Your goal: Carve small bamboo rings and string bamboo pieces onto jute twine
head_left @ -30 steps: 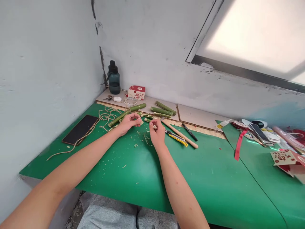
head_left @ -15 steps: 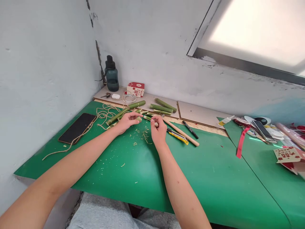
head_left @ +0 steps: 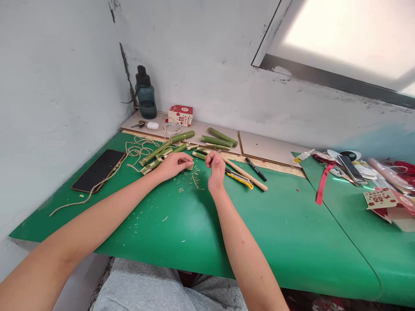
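Note:
My left hand (head_left: 175, 166) is closed around a short cut piece of bamboo (head_left: 190, 166), whose pale end pokes out past the fingertips just above the green mat (head_left: 155, 224). A little to the right, my right hand (head_left: 215, 169) is raised with its fingers curled in; whatever is inside them is hidden. Thin pale shavings (head_left: 196, 180) lie on the mat between and below the hands. Behind the left hand are several green bamboo lengths (head_left: 167, 148). A yellow utility knife (head_left: 239, 179) and a wooden rod (head_left: 246, 174) lie right of my right hand.
A phone (head_left: 99, 170) and loose twine (head_left: 138, 149) lie at the left. Along the back ledge stand a dark bottle (head_left: 146, 96) and a red-and-white box (head_left: 180, 115). A black marker (head_left: 256, 169) lies beyond the rod. Craft odds and ends, including a red ribbon (head_left: 324, 183), crowd the right.
The view has shifted slightly. My right hand has turned, so the small round end that showed in its fingers is now hidden. My left hand still grips the bamboo piece, tilted lower.

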The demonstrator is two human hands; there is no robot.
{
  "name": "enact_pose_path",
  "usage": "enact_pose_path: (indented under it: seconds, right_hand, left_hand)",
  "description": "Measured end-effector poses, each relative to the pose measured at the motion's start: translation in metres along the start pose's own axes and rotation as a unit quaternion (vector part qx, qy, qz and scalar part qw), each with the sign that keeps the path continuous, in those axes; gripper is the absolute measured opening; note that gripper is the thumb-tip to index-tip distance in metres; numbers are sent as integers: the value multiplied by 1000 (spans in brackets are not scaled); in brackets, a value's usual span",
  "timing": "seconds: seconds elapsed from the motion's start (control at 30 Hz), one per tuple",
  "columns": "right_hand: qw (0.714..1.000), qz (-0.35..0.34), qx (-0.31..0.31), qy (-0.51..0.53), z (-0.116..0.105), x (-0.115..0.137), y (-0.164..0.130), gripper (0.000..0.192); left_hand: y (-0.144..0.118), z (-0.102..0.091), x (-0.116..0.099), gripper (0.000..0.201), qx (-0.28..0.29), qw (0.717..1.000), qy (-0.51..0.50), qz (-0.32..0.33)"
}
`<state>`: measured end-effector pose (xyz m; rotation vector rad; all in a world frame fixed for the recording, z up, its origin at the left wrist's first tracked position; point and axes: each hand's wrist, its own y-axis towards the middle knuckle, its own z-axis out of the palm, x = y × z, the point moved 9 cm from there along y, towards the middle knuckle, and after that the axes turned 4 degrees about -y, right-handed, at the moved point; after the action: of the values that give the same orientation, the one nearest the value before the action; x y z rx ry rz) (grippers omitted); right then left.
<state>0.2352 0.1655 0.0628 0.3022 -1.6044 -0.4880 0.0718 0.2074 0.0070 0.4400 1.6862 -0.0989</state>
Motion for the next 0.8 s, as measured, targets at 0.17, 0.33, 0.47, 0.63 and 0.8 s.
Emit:
enact_pose_path:
  seconds: [0.17, 0.33, 0.47, 0.63, 0.8]
  right_hand:
    - [991, 95, -3, 91, -1, -10, 5, 59]
    - [977, 126, 4, 170, 5, -11, 4, 55]
    - [978, 125, 17, 164, 15, -10, 0, 56]
    - [974, 120, 33, 190, 23, -8, -3, 54]
    - [972, 129, 42, 192, 27, -12, -5, 56]
  left_hand:
    - [-5, 8, -14, 28, 29, 998, 51, 34]
    - [-6, 16, -16, 23, 63, 996, 44, 44]
    - [-6, 20, -8, 26, 74, 997, 18, 28]
    - [-5, 22, 0, 30, 85, 996, -8, 2]
    - [-4, 21, 2, 29, 89, 996, -23, -10]
